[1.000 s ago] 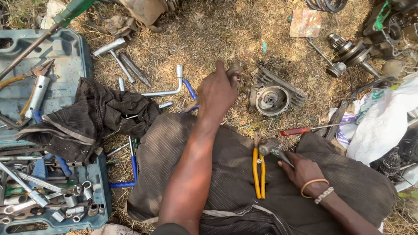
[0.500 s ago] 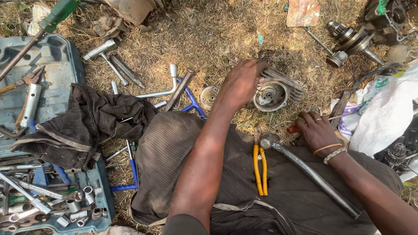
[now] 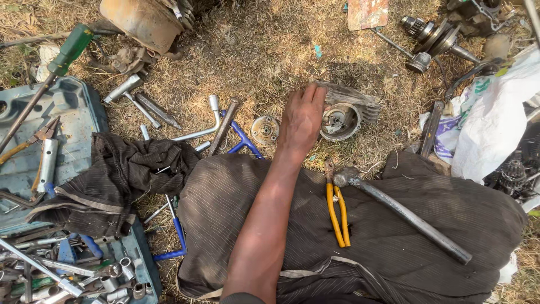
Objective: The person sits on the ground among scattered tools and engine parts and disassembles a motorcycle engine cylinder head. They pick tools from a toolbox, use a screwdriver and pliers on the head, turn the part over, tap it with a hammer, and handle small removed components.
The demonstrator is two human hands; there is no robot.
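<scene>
Left hand (image 3: pixel 302 119) reaches palm-down on finned engine cylinder (image 3: pixel 344 115) lying on dry grass, fingers loosely spread on its rim, steadying it; yellow-handled pliers (image 3: pixel 337 211) near; right hand unseen

My left hand (image 3: pixel 302 119) hides part of the round metal part (image 3: pixel 339 121). I can't see my right hand.

Dull grey cast metal, finned and grimy, makes up the engine cylinder (image 3: pixel 344 115) at upper centre. Below it, the pliers (image 3: pixel 336 209) wear glossy yellow plastic grips, and the hammer (image 3: pixel 400 213) is matt steel on coarse, dark ribbed cloth (image 3: pixel 450 225).
</scene>
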